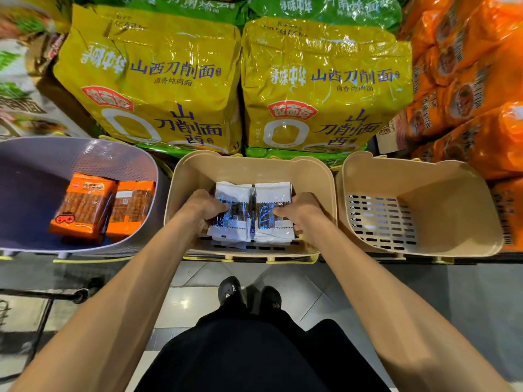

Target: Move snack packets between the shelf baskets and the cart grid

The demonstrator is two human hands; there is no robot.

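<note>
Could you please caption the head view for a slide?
Left hand and right hand grip white packets in the middle beige basket, beside a grey basket holding orange packets.

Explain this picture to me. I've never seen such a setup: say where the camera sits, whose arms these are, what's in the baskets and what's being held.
There is no machine here: a person wears one camera on the head, looking down, so the two arms are their own. Three baskets stand on a shelf edge in front of yellow noodle bags. The left hand and right hand reach into the middle basket, each gripping one side of the white packets, two stacks side by side. The grey basket on the left holds two orange packets. The right basket shows only its slotted floor.
</note>
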